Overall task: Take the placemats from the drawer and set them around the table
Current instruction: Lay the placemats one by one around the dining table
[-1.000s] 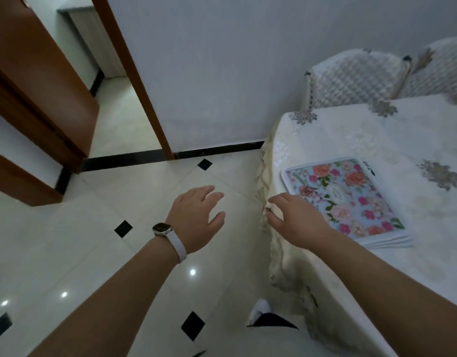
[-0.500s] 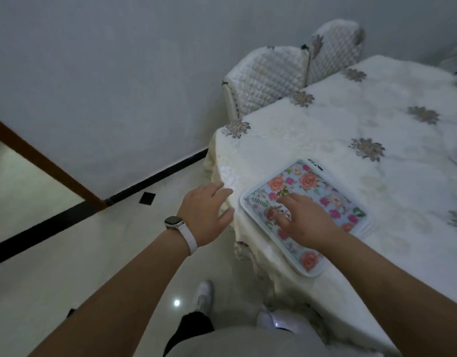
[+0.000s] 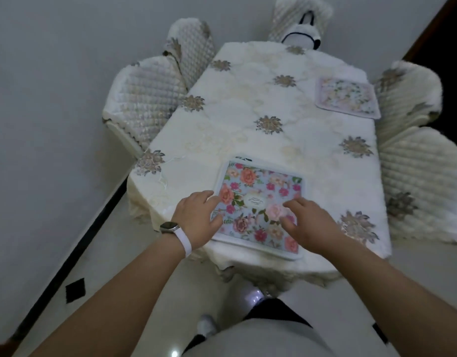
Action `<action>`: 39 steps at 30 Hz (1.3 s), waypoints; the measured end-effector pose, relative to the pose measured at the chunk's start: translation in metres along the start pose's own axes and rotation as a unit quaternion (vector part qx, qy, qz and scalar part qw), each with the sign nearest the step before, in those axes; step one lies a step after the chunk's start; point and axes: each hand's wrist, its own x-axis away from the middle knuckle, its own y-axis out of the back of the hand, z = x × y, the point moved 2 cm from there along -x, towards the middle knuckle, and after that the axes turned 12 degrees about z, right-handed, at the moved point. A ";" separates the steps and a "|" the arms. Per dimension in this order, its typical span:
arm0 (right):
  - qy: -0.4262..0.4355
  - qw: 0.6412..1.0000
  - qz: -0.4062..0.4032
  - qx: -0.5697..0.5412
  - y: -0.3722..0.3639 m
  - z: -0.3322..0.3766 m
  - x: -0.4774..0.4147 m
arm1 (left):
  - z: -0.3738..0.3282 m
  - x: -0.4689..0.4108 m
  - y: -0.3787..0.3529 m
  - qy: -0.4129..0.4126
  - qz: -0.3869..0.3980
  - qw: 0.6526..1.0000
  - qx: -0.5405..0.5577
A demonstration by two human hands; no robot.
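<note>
As left hand (image 3: 196,219) and right hand (image 3: 311,228) touch it, fingers (image 3: 297,204) relaxed, the placemat (image 3: 258,184) lies flat.

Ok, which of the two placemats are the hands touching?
The bright floral placemat at the near edge: left hand and right hand both rest on it. The paler placemat lies far right, untouched.
</note>
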 end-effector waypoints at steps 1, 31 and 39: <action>-0.015 1.000 -0.002 -0.006 -0.002 -0.005 0.003 | 0.000 -0.006 0.000 -0.007 0.002 1.000 -0.007; -0.209 0.906 0.028 -0.368 -0.064 -0.086 -0.083 | 0.014 -0.119 -0.054 0.201 0.107 0.947 0.227; -0.262 0.827 -0.008 -0.498 -0.066 -0.085 -0.086 | 0.019 -0.112 -0.053 0.150 0.008 0.956 0.252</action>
